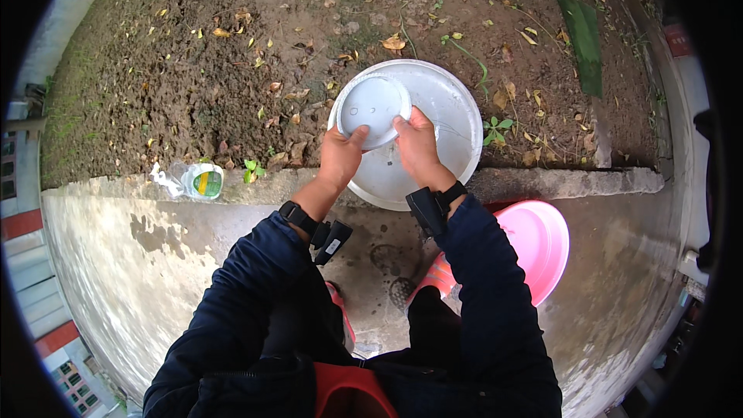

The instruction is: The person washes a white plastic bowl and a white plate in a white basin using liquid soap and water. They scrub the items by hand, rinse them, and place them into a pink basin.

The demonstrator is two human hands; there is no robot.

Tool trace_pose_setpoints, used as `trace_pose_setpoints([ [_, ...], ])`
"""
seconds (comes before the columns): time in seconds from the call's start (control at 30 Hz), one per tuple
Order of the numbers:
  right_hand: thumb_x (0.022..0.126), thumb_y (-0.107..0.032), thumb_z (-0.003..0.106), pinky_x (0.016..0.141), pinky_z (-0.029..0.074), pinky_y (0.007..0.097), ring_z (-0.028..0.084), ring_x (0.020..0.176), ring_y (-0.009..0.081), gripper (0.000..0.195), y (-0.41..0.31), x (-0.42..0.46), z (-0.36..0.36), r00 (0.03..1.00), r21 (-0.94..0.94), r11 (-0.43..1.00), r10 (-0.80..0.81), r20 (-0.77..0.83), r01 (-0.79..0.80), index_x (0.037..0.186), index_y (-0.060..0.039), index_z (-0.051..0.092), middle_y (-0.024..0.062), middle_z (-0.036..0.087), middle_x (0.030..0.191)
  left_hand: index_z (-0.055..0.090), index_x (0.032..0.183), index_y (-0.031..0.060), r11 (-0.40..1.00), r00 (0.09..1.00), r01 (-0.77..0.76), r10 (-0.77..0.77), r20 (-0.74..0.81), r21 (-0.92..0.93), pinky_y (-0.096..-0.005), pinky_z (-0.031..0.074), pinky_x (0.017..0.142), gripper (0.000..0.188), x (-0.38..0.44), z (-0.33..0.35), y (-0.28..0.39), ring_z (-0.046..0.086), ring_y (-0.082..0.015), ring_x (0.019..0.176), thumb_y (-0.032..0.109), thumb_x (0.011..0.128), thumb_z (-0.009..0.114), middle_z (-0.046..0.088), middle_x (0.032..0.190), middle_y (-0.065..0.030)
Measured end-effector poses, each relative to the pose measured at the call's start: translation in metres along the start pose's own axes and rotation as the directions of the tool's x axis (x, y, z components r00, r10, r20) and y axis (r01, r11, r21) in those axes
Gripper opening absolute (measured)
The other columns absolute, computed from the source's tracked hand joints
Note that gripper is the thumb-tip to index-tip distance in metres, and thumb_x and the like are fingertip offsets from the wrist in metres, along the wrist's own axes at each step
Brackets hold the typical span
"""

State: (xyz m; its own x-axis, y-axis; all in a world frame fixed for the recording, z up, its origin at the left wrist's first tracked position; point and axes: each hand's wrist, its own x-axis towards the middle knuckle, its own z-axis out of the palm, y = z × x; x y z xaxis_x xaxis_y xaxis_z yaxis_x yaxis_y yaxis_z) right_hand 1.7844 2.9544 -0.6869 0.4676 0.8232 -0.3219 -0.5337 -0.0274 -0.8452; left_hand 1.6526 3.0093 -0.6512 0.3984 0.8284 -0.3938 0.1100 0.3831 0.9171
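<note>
Both my hands grip a round, pale plastic lid (371, 107) with a raised, ridged rim and a few small round marks on its face. My left hand (342, 155) pinches its lower left edge, thumb on top. At the lower right edge, my right hand (417, 140) holds it the same way, fingers mostly hidden underneath. The lid is over the upper left of a large, round, whitish basin or lid (453, 110), which lies partly on the soil and partly across the concrete curb. A thin, dark wire or stem crosses its surface.
A pink plastic basin (537, 249) sits on the concrete floor (615, 267) at right, partly behind my sleeve. On the curb (569, 183) at left lies a clear plastic bottle (200, 180) with a green and yellow label. Soil (232, 69) with fallen leaves spreads beyond.
</note>
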Motion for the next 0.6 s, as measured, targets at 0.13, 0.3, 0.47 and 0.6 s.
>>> trace_pose_setpoints([
  [0.13,0.096,-0.009,0.048,0.074,0.046,0.0248,0.056,0.084,0.0095,0.018,-0.006,0.014,-0.012,0.999,-0.439,0.898,0.017,-0.046,-0.035,0.109,-0.0008,0.057,0.0063,0.063,0.096,0.060,0.108,-0.0011,0.991,0.998,-0.061,0.057,0.037,0.117,-0.0294,0.053,0.066,0.019,-0.007,0.006,-0.003,0.064,-0.0148,0.077,0.007,0.091,0.058,0.068,0.093,-0.0102],
  [0.3,0.095,-0.010,0.049,0.070,0.044,0.0230,0.055,0.078,0.0082,0.015,0.012,0.016,-0.009,0.995,-0.552,0.834,-0.073,-0.071,0.021,0.102,0.0007,0.057,0.0042,0.062,0.087,0.060,0.107,-0.0023,0.929,0.961,-0.248,0.272,-0.053,0.274,-0.0327,0.052,0.071,0.021,-0.003,0.003,-0.009,0.064,-0.0172,0.080,0.005,0.088,0.059,0.068,0.091,-0.0132],
  [0.47,0.093,-0.007,0.050,0.066,0.046,0.0251,0.056,0.070,0.0109,0.015,0.012,0.015,-0.013,0.978,-0.447,0.877,-0.207,-0.022,0.175,0.101,0.0033,0.057,0.0077,0.063,0.080,0.059,0.109,-0.0036,0.845,0.972,-0.233,0.215,0.095,0.481,-0.0337,0.052,0.073,0.024,-0.003,-0.010,0.011,0.066,-0.0206,0.083,0.004,0.086,0.058,0.068,0.092,-0.0153],
  [0.6,0.091,-0.006,0.051,0.064,0.047,0.0268,0.056,0.068,0.0120,0.014,-0.012,0.021,-0.018,0.979,-0.535,0.826,-0.206,0.006,0.177,0.100,0.0038,0.057,0.0076,0.064,0.079,0.058,0.116,0.0012,0.967,0.994,-0.030,0.004,0.105,0.252,-0.0321,0.053,0.062,0.030,-0.001,-0.013,0.022,0.066,-0.0204,0.080,0.004,0.086,0.059,0.067,0.097,-0.0127],
])
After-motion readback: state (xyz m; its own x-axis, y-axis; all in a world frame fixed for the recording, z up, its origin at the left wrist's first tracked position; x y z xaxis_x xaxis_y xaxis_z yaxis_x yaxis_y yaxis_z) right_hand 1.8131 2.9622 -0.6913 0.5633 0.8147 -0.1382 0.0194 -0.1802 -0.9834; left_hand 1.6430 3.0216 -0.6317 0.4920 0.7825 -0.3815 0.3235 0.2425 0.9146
